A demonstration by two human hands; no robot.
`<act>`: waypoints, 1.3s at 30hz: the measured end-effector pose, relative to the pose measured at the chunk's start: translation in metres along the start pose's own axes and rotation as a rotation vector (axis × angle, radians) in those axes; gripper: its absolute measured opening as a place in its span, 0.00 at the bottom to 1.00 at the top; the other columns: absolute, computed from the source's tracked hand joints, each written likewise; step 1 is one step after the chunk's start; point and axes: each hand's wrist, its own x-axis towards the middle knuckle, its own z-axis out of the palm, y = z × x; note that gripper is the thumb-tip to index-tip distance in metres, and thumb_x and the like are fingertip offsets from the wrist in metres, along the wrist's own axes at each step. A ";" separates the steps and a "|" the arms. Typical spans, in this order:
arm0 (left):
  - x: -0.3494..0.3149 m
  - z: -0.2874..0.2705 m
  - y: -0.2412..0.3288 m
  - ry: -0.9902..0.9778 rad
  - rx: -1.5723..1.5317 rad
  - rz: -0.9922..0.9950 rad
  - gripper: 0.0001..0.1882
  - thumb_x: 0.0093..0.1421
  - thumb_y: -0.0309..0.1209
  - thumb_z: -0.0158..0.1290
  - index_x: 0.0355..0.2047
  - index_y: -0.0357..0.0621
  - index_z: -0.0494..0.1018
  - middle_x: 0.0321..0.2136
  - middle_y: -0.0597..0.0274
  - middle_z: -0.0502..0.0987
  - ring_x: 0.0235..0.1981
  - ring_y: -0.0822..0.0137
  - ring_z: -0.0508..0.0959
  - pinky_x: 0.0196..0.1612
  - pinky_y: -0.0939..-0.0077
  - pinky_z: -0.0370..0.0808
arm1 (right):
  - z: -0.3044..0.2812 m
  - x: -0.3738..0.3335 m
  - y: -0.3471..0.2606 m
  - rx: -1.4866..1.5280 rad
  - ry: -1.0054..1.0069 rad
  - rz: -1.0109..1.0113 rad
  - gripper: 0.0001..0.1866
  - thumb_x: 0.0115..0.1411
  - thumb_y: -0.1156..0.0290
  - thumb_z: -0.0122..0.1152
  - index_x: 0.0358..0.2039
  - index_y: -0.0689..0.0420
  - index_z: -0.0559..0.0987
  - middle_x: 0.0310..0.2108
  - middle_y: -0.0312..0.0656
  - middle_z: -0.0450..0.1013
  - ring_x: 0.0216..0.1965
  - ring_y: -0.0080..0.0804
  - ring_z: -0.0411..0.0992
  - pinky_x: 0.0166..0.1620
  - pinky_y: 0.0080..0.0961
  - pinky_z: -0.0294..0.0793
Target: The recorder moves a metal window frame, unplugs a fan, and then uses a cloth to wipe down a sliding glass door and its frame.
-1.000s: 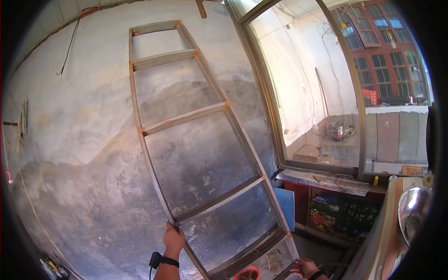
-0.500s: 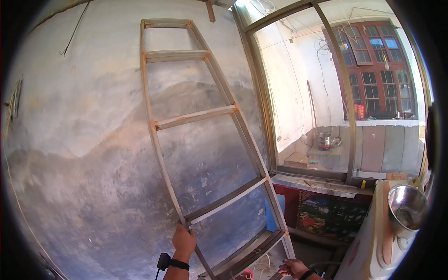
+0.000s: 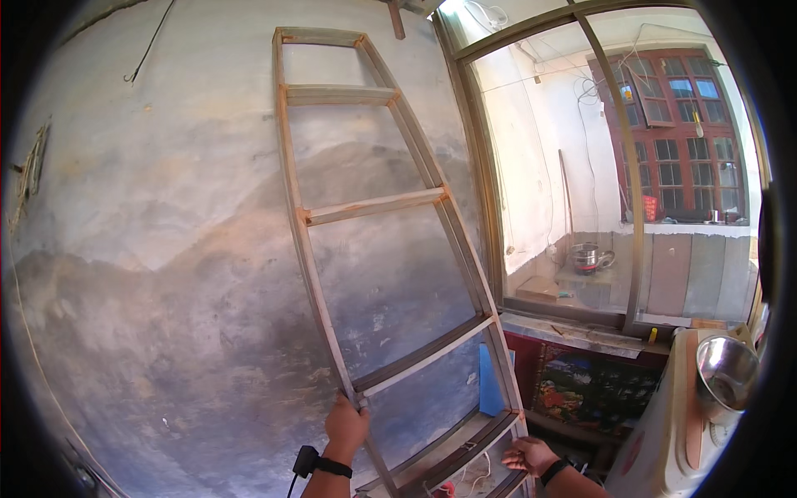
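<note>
A tall ladder (image 3: 375,200) with worn, rust-stained rails and rungs stands tilted against the wall, narrowing toward its top. My left hand (image 3: 346,427) is closed around its left rail, just under a rung. Low on the other side, my right hand (image 3: 530,456) is at the right rail, its fingers curled about the rail's edge; part of that grip is hidden. Dark bands circle both wrists, and a small black device with a cable is on the left one. The ladder's foot lies outside the picture.
A stained plaster wall (image 3: 191,315) backs the ladder. To the right are a sliding glass window (image 3: 552,183), a blue panel (image 3: 495,378) behind the rail, and a white appliance (image 3: 652,423) bearing a metal bowl (image 3: 727,375). Cords and a red item (image 3: 448,488) lie behind the lower rungs.
The ladder and both hands appear shifted slightly right, along with the whole room. My right hand sits a little higher along the right rail.
</note>
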 end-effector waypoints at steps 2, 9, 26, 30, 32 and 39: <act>0.002 0.005 -0.005 0.006 0.001 -0.003 0.39 0.53 0.37 0.56 0.59 0.28 0.56 0.42 0.39 0.76 0.41 0.44 0.78 0.44 0.56 0.75 | 0.011 0.004 -0.019 -0.014 -0.033 -0.064 0.17 0.66 0.64 0.51 0.51 0.61 0.66 0.38 0.47 0.74 0.36 0.40 0.78 0.39 0.38 0.77; -0.001 0.004 -0.006 0.048 -0.036 -0.003 0.38 0.54 0.40 0.55 0.60 0.31 0.57 0.41 0.40 0.77 0.40 0.44 0.78 0.44 0.55 0.75 | 0.040 0.045 -0.090 -0.091 -0.069 -0.286 0.26 0.62 0.57 0.57 0.55 0.59 0.65 0.41 0.48 0.73 0.35 0.39 0.78 0.38 0.36 0.78; -0.010 0.006 0.020 0.089 -0.006 -0.155 0.33 0.54 0.40 0.53 0.58 0.40 0.60 0.33 0.44 0.78 0.37 0.46 0.79 0.41 0.56 0.75 | 0.048 0.261 -0.247 -0.315 0.282 -0.989 0.39 0.59 0.60 0.63 0.64 0.64 0.57 0.64 0.52 0.53 0.65 0.43 0.53 0.65 0.34 0.52; -0.011 0.018 0.022 0.206 -0.075 -0.167 0.25 0.58 0.44 0.51 0.51 0.40 0.68 0.31 0.51 0.79 0.33 0.55 0.79 0.39 0.63 0.75 | 0.055 0.294 -0.262 -0.235 0.067 -0.913 0.39 0.60 0.59 0.62 0.64 0.65 0.57 0.63 0.52 0.57 0.64 0.42 0.55 0.64 0.32 0.53; -0.013 0.022 0.022 0.311 -0.037 -0.139 0.24 0.63 0.48 0.47 0.44 0.37 0.74 0.29 0.58 0.80 0.30 0.64 0.78 0.36 0.69 0.75 | 0.055 0.300 -0.268 -0.151 -0.162 -0.858 0.36 0.61 0.59 0.61 0.62 0.65 0.60 0.58 0.47 0.64 0.59 0.37 0.62 0.61 0.30 0.57; -0.004 0.028 0.023 0.201 -0.219 -0.357 0.30 0.52 0.39 0.56 0.55 0.43 0.65 0.35 0.46 0.78 0.39 0.49 0.80 0.45 0.64 0.75 | 0.019 0.318 -0.268 -0.084 -0.512 -0.619 0.32 0.63 0.48 0.55 0.55 0.64 0.68 0.46 0.39 0.72 0.46 0.29 0.69 0.50 0.26 0.67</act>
